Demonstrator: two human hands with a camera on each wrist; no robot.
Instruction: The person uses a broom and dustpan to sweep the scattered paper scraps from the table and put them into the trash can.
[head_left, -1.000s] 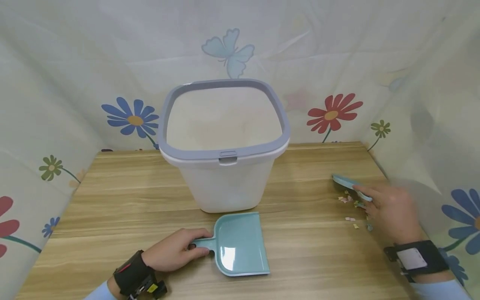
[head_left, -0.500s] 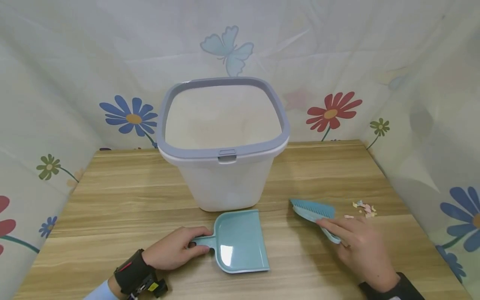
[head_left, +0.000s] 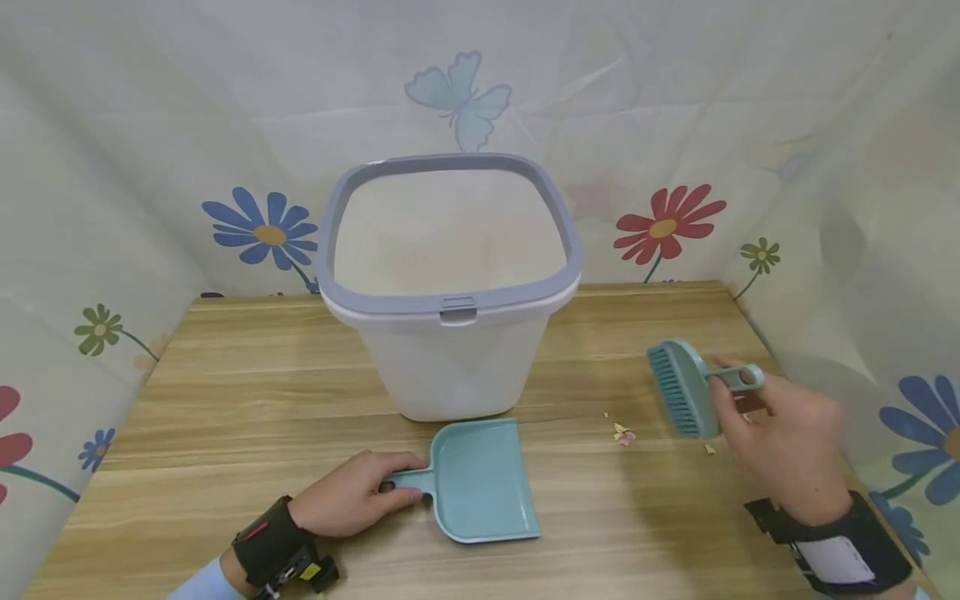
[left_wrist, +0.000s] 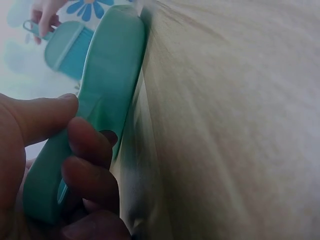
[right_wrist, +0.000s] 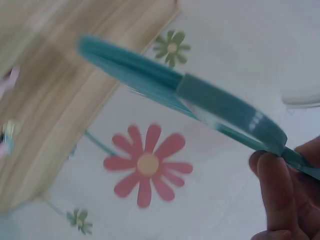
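Observation:
My left hand (head_left: 358, 493) grips the short handle of a teal dustpan (head_left: 483, 483), which lies on the table with its straight edge facing right. In the left wrist view, thumb and curled fingers wrap the dustpan's handle (left_wrist: 47, 175). At the right, my right hand (head_left: 791, 433) pinches the handle of a small teal hand brush (head_left: 693, 392), bristles pointing left. The right wrist view shows the brush (right_wrist: 225, 107) edge-on between thumb and fingers. Small coloured paper scraps (head_left: 624, 434) lie between brush and dustpan, and a single yellowish scrap (head_left: 708, 449) lies below the brush.
A white bin (head_left: 457, 367) with a grey-blue rim stands behind the dustpan, its top open. A wooden table (head_left: 262, 375) carries everything. Flower-printed white curtains (head_left: 675, 100) enclose the back and both sides.
The brush swept left from the far right, then moved back right and turned with its bristles facing left. Scraps have shifted left toward the dustpan. The left hand and dustpan stay put.

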